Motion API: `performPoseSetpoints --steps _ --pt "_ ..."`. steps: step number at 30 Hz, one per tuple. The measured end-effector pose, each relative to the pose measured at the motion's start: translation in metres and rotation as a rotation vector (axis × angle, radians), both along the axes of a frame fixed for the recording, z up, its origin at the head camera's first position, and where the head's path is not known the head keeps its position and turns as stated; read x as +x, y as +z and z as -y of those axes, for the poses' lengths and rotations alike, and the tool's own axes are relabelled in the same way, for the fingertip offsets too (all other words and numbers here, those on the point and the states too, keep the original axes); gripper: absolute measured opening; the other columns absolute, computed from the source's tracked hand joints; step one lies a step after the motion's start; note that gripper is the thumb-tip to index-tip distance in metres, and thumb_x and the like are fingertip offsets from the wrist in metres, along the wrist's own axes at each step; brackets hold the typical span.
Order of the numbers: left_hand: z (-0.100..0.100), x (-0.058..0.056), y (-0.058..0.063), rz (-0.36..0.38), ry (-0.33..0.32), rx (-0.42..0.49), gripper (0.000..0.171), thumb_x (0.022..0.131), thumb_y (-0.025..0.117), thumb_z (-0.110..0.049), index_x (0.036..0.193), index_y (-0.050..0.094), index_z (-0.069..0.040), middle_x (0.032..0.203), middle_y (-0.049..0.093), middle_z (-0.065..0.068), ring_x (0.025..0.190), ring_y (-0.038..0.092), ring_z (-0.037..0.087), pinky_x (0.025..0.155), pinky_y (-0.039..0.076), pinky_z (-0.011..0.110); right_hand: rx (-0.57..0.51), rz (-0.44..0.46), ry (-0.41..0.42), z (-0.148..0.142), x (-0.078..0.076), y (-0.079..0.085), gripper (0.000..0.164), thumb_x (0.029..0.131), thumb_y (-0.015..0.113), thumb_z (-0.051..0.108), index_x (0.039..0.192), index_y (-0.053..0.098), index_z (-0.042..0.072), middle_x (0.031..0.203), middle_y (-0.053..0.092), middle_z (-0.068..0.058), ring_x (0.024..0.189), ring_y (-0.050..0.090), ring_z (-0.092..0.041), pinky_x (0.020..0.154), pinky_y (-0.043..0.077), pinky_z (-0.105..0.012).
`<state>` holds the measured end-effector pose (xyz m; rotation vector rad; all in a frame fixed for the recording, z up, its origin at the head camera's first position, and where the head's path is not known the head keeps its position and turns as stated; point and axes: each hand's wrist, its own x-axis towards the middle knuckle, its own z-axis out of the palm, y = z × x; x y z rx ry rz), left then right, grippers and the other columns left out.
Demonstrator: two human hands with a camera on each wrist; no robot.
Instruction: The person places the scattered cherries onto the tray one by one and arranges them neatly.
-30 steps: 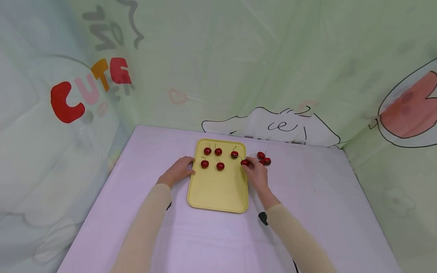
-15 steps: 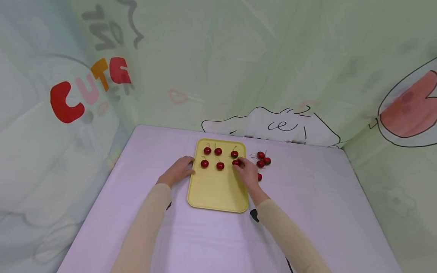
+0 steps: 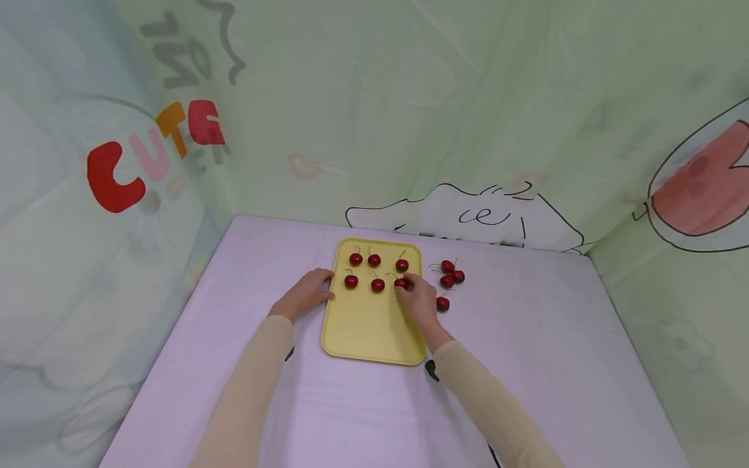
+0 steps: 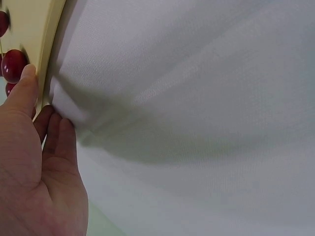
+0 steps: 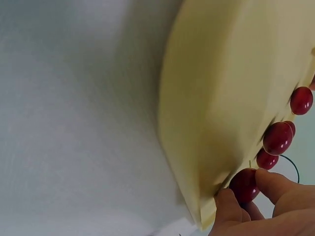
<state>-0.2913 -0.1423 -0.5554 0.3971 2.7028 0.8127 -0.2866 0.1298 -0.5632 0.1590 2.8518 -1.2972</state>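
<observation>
Five cherries (image 3: pixel 378 285) on yellow tray (image 3: pixel 368 335), mid-frame; we see right hand (image 3: pixel 420 302) pinching a sixth cherry (image 3: pixel 400 283) there. Left hand (image 3: pixel 303 294), thumb and fingers apart, touches tray's left edge. Left to do, we judge: four cherries (image 3: pixel 447 281), worktop (image 3: pixel 538 338), right of centre.

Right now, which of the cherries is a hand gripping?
The cherry at the right end of the nearer row on the tray: the right hand pinches it. The other five cherries and the four beside the tray are in no hand.
</observation>
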Motion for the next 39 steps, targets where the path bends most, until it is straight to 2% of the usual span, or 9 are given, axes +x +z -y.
performPoseSetpoints --steps 7,13,31,39 --pt "0.0 0.0 0.001 0.006 0.002 0.007 0.054 0.095 0.065 -0.019 0.141 0.045 0.001 0.144 0.046 0.016 0.138 0.037 0.031 0.117 0.028 0.041 0.036 -0.002 0.007 0.001 -0.001 -0.004 0.041 0.091 0.071 0.015 0.128 0.061 0.0 0.122 0.064 -0.018 0.108 0.059 -0.029 0.098 0.051 -0.043" --pt "-0.001 0.0 0.001 0.004 -0.001 0.008 0.053 0.095 0.065 -0.019 0.14 0.046 0.001 0.143 0.047 0.017 0.137 0.038 0.031 0.117 0.029 0.041 0.052 -0.021 0.007 0.002 0.0 -0.001 0.039 0.09 0.072 0.015 0.125 0.063 -0.001 0.119 0.065 -0.019 0.105 0.06 -0.031 0.098 0.051 -0.044" --pt "0.0 -0.003 -0.005 0.02 0.005 0.004 0.055 0.095 0.066 -0.021 0.142 0.045 -0.001 0.145 0.045 0.015 0.138 0.037 0.03 0.118 0.028 0.04 0.06 0.015 0.007 0.001 -0.001 -0.004 0.044 0.091 0.071 0.018 0.129 0.06 0.0 0.127 0.062 -0.019 0.112 0.058 -0.031 0.102 0.048 -0.046" --pt "0.0 -0.003 -0.005 0.02 0.014 -0.003 0.055 0.095 0.065 -0.022 0.142 0.044 -0.002 0.146 0.045 0.014 0.139 0.036 0.029 0.118 0.028 0.04 0.034 0.0 0.004 0.002 0.005 0.01 0.044 0.092 0.07 0.018 0.129 0.059 -0.003 0.124 0.063 -0.021 0.113 0.059 -0.032 0.101 0.049 -0.044"
